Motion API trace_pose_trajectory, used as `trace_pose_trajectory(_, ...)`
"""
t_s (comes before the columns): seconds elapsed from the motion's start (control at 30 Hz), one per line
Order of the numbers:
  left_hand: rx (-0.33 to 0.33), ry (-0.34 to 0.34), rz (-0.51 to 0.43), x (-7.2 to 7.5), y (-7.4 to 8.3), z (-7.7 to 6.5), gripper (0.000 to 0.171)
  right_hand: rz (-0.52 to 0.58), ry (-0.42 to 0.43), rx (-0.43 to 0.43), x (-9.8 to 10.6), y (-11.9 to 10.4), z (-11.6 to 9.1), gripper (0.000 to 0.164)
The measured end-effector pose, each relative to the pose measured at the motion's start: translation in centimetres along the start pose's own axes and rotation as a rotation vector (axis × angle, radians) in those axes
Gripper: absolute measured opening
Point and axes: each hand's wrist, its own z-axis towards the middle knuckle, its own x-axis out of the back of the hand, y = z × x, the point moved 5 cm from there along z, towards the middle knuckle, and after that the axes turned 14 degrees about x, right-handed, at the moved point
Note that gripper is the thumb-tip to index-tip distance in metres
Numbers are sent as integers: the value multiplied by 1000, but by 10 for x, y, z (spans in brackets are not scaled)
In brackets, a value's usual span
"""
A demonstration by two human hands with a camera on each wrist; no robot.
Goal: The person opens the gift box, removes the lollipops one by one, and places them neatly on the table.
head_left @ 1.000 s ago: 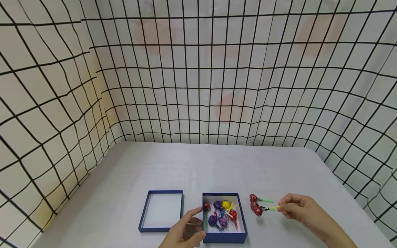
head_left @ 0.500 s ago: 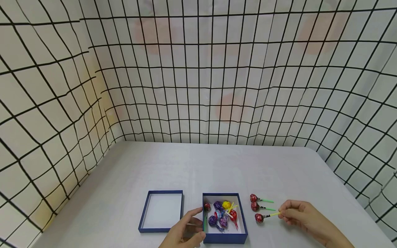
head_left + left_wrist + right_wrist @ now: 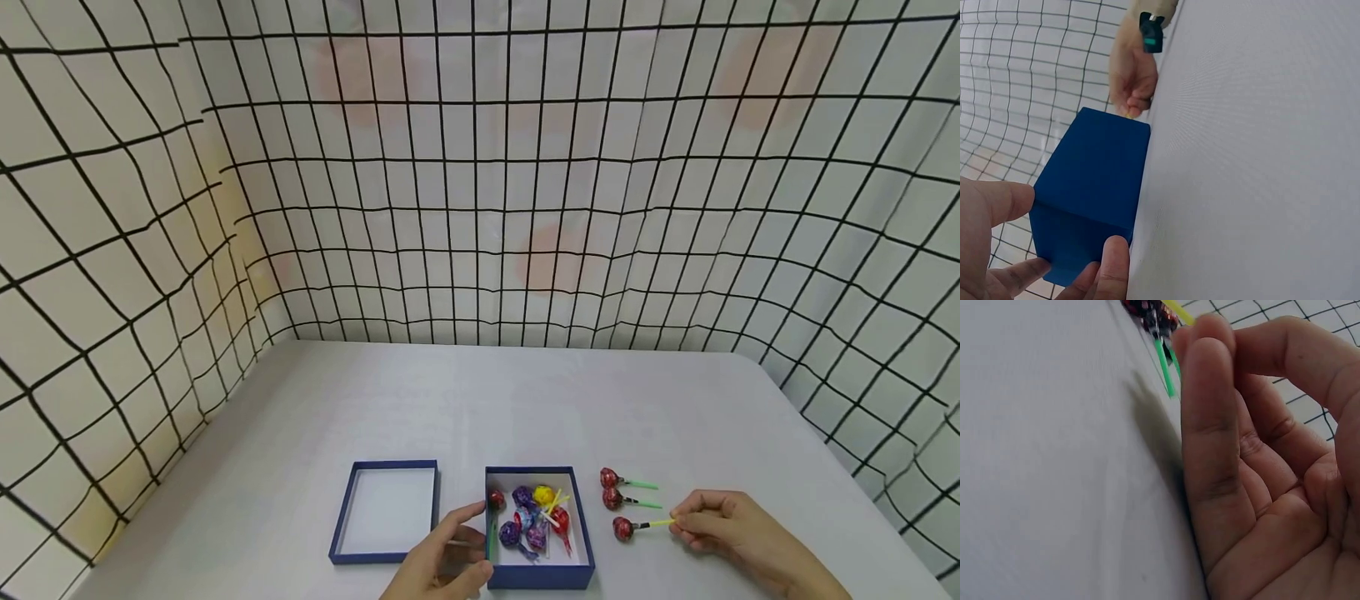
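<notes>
Open blue box (image 3: 540, 577), assorted lollipops (image 3: 537, 534) inside, stood between the hands; its lid (image 3: 393, 510) lay left. Two green-stick lollipops (image 3: 611, 498) lay just beyond the yellow-stick lollipop (image 3: 623, 528), right of the box. Right hand (image 3: 727, 531) pinched its stick end; left hand (image 3: 442, 560), fingers spread, touched the box's left side.

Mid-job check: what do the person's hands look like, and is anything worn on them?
The left hand and right hand are both bare: no gloves or visible rings. By the right one's wrist, the left wrist view shows a small dark fitting with a green mark, near a pale covering, perhaps a sleeve.
</notes>
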Motion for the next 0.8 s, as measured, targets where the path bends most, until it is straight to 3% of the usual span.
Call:
trace_pose_trajectory(0.13,2,2,5,1,0,-1,66,-82,22,-19,2,2,0,19)
trace_pose_trajectory(0.57,17,-4,3,0,-4,2,65,-119,12,-14,-2,4,-4,29)
trace_pose_trajectory(0.8,10,-3,-4,1,-2,2,65,-199,32,-26,-2,0,-3,28)
